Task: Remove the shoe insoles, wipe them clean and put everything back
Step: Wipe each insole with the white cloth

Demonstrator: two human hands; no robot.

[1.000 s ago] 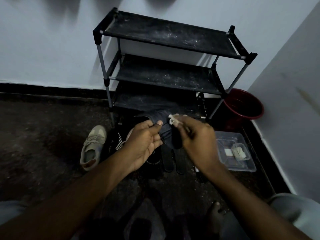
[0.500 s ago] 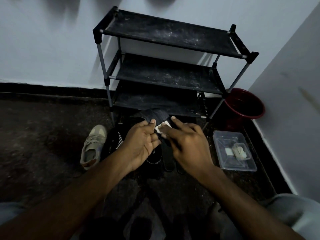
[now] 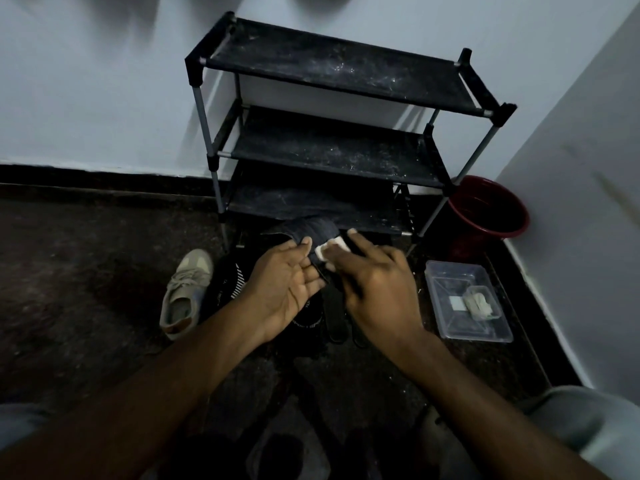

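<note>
Right hand (image 3: 377, 289) is dropping from a raised pinch at the insole's top edge a second ago to lying flat on it, with the wipe (image 3: 327, 249) now pressed on the surface.

Step in hand: wiping. The insole (image 3: 308, 228) is out of its shoe and being held up in front of the rack (image 3: 329, 143), above the floor.

- Left hand (image 3: 284, 289) is gripping it palm-up, thumb on top near the edge and fingers curling underneath.
- Right fingers (image 3: 356, 239) are lying straight and slightly spread, pushing the wipe onto the insole. The thumb is hidden, so I can't tell if it's also pinching the wipe.

Insole is looking dark, thin and floppy, with its far end arching over. The light is too dim to judge how much dirt is left.

Next move, as I judge it: dragging the wipe along the length towards the near end, with the left hand bracing from below so the insole isn't buckling, then flipping it.

More dark strips (image 3: 335, 317) are lying on the floor under the hands, probably other insoles. A tan shoe (image 3: 187, 292) and a black shoe (image 3: 230, 285) are sitting to the left, waiting for refitting. A clear box (image 3: 450, 327) on the right is holding what look like spare wipes.
</note>
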